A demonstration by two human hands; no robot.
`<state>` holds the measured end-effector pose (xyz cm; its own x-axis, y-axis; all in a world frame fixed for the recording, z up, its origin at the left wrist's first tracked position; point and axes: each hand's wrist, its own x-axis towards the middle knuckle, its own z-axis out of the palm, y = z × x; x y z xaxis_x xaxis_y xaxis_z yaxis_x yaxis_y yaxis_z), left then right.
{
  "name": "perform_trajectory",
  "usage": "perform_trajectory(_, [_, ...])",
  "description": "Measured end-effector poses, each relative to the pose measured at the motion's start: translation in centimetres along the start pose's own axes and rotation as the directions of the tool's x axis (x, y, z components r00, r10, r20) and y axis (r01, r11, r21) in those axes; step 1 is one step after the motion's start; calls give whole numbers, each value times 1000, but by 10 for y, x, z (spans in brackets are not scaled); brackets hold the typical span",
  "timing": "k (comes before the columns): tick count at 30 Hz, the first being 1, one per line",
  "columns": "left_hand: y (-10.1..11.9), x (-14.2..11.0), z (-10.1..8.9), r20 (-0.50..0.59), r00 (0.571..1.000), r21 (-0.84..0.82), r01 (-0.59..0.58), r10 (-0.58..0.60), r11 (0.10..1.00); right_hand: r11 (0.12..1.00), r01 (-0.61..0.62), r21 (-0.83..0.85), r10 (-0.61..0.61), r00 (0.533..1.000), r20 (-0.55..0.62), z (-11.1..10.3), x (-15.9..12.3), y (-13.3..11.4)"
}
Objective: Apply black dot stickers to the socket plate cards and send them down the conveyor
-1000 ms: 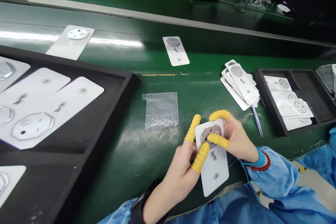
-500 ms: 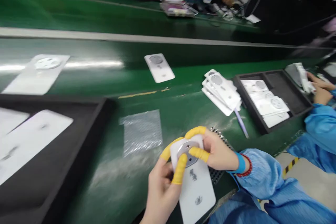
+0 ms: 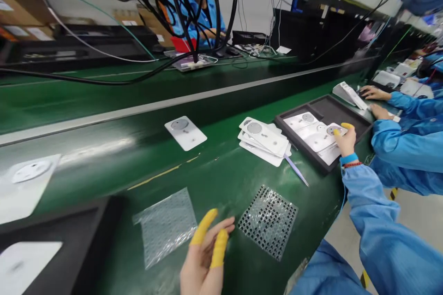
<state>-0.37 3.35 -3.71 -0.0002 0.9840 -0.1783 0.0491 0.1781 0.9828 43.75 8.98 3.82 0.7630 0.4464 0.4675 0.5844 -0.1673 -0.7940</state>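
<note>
My right hand (image 3: 346,141), with yellow finger covers, reaches over the near edge of a black tray (image 3: 323,164). Its thumb and forefinger grip the end of a white panel (image 3: 324,139) with a round grey socket-like disc, on top of similar panels in the tray. My left hand (image 3: 205,251) is over the green bench with fingers apart, holding nothing. Beside it on the left lies a clear plastic sheet (image 3: 168,226); on its right is a clear sheet of small black dots (image 3: 268,221).
A stack of white panels (image 3: 265,140) sits left of the tray, with a purple pen-like tool (image 3: 296,170) against it. Single panels (image 3: 187,133) lie farther left. Another black tray (image 3: 92,230) is at lower left. Co-workers' blue sleeves (image 3: 401,136) are at right. Black cables (image 3: 194,18) hang overhead.
The panel both hands held has left the middle. My right hand has moved right to the tray with a panel; my left hand has let go and opened. The view has tilted up.
</note>
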Motion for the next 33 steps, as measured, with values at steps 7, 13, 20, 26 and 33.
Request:
perform_trajectory(7, [-19, 1, 10, 44, 991, 367, -135, 127, 920, 928, 371, 36, -345, 819, 458, 11, -99, -33])
perform_trajectory(13, [0, 0, 22, 115, 959, 512, -282, 261, 812, 824, 479, 304, -464, 262, 846, 21, -217, -58])
perform_trajectory(20, [26, 0, 24, 240, 963, 59, 115, -126, 992, 893, 86, 443, -444, -9, 896, 36, -182, -86])
perform_trajectory(26, [22, -3, 22, 241, 934, -117, 297, -264, 948, 706, 317, 634, -699, 161, 697, 37, -188, -109])
perform_trajectory(33, [20, -9, 25, 218, 930, -237, 344, -296, 908, 728, 224, 648, -679, 105, 726, 35, -217, -104])
